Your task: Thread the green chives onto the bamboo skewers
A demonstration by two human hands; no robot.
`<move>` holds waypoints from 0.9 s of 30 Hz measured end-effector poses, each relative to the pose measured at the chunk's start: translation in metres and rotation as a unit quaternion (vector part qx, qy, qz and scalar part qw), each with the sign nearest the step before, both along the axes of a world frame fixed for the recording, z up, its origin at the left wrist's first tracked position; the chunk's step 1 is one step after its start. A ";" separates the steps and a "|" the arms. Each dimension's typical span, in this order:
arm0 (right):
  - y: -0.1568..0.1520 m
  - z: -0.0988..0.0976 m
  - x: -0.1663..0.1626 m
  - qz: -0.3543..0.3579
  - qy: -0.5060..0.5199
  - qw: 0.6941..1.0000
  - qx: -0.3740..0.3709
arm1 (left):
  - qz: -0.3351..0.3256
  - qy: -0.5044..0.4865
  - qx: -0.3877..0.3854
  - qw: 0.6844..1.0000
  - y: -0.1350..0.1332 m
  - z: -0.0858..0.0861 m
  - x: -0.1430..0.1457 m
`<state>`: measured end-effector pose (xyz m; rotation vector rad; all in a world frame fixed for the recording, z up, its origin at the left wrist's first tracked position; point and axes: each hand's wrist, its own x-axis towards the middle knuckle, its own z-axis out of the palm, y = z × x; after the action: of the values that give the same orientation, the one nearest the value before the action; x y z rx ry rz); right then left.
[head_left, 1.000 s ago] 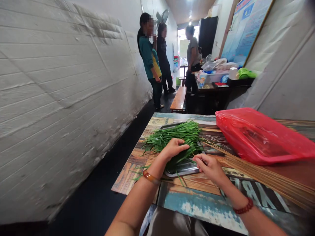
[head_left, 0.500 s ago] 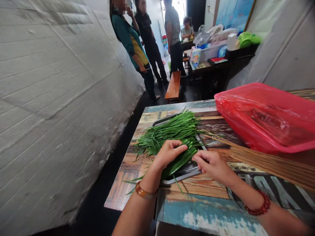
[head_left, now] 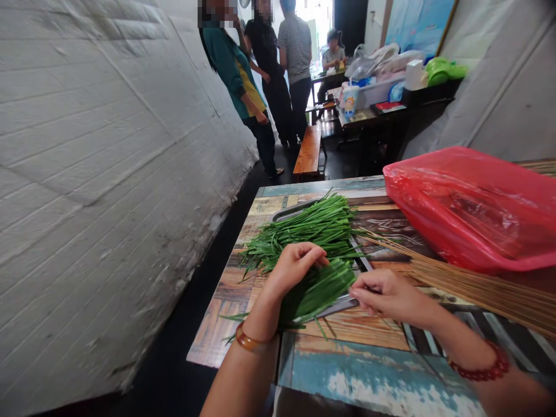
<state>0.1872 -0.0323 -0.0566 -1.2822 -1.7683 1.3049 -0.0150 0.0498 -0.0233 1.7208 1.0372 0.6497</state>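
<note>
1. A white brick wall point(head_left: 108, 174) runs along the left.
2. The left hand point(head_left: 294, 265), fingers curled, now lifts a bundle of chives point(head_left: 319, 286) off the metal tray point(head_left: 343, 301) near the table's point(head_left: 347, 370) front left corner.
3. The right hand point(head_left: 386, 292), pinched closed, has shifted to the bundle's cut end; whether it holds a skewer is unclear.
4. Bamboo skewers point(head_left: 478, 286) and a red bag point(head_left: 473, 208) are cut off at right.

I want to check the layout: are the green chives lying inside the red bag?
No, the chives lie on a metal tray, apart from the red bag at the right.
</note>
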 end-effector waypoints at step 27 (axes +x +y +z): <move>0.005 -0.002 0.002 -0.011 0.002 1.000 -0.025 | 0.019 0.197 0.311 0.930 0.012 -0.022 -0.006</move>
<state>0.1888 -0.0275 -0.0583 -1.3212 -1.7243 1.3456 -0.0208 0.0619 -0.0448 2.4649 1.2205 0.7244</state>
